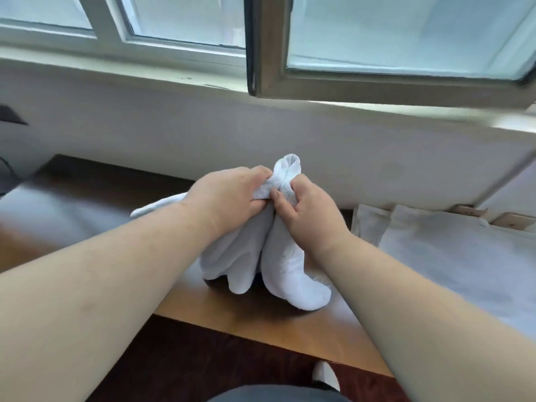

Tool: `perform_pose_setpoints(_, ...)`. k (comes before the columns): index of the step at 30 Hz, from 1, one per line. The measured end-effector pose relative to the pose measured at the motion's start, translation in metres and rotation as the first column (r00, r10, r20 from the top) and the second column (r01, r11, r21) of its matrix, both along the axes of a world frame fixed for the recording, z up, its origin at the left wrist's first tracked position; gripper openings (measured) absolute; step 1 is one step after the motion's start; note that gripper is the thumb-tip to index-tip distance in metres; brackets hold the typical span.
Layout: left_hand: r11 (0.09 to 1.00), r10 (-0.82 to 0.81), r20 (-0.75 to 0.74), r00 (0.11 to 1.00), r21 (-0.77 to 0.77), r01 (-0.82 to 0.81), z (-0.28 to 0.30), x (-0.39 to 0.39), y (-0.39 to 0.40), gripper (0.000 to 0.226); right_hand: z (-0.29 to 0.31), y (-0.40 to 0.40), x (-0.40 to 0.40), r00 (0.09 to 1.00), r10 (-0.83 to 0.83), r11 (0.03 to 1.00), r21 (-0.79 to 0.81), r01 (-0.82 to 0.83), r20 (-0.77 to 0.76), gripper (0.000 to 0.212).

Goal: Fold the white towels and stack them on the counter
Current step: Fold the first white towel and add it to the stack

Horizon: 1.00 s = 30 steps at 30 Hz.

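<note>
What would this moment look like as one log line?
stage: gathering | left hand: gripping bunched white cloth towel | right hand: gripping same towel | towel: unfolded, hanging onto brown wooden counter | stack: none visible

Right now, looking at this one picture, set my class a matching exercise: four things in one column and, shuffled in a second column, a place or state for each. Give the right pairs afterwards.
Things
1. towel
2. left hand
3. counter
4. window

Places or states
A. wooden, under the hanging cloth
B. above the sill, at the top of the view
C. bunched and white, gripped near its top
D. clenched on the cloth, beside the right hand

Pairs: 1-C, 2-D, 3-A, 4-B
</note>
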<state>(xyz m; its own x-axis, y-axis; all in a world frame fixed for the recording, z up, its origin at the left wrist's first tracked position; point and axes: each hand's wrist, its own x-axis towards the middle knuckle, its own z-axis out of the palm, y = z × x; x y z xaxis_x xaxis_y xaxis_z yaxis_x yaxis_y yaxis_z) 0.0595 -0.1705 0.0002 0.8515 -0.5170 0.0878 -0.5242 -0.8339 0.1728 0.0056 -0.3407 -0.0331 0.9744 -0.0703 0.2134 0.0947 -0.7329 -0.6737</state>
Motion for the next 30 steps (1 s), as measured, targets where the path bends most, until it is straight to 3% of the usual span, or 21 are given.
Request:
perform_pose_setpoints(6, 0.977, 0.096, 0.064, 0.993, 0.184, -0.106, -0.003, 0.045, 0.111, 0.03, -0.009, 0.068, 0.052, 0.994, 0.084, 0.987, -0.132, -0.093, -0.073, 0.031)
perform_pose_setpoints(12, 0.877, 0.295, 0.029, 0.955, 0.388, -0.282, -0.032, 0.114, 0.214, 0.023, -0.043, 0.095, 0.13, 0.962, 0.055, 0.962, -0.244, -0.123, -0.268, 0.031)
perform_pose_setpoints(16, 0.823, 0.37, -0.004, 0.929, 0.466, -0.326, -0.055, 0.156, 0.259, 0.027, -0.068, 0.108, 0.178, 0.91, 0.095, 0.96, -0.204, -0.191, -0.404, 0.021)
perform_pose_setpoints(18, 0.816, 0.369, -0.024, 0.929, 0.486, -0.312, -0.069, 0.177, 0.267, 0.027, -0.084, 0.115, 0.197, 0.884, 0.123, 0.96, -0.171, -0.221, -0.45, 0.021)
perform_pose_setpoints(21, 0.809, 0.385, -0.08, 0.919, 0.508, -0.295, -0.099, 0.208, 0.266, 0.015, -0.113, 0.129, 0.215, 0.855, 0.162, 0.976, -0.045, -0.211, -0.492, 0.044)
perform_pose_setpoints(23, 0.831, 0.398, -0.16, 0.903, 0.479, -0.282, -0.123, 0.224, 0.26, 0.027, -0.131, 0.139, 0.218, 0.843, 0.167, 0.982, 0.008, -0.189, -0.511, 0.058)
perform_pose_setpoints(27, 0.907, 0.26, -0.378, 0.889, 0.41, -0.091, -0.178, 0.241, 0.237, 0.043, -0.167, 0.155, 0.206, 0.798, 0.081, 0.988, -0.058, -0.143, -0.598, 0.067)
perform_pose_setpoints(30, 0.948, 0.081, -0.551, 0.83, 0.299, 0.105, -0.215, 0.235, 0.224, 0.052, -0.189, 0.165, 0.185, 0.693, -0.104, 0.985, -0.172, -0.029, -0.713, 0.069)
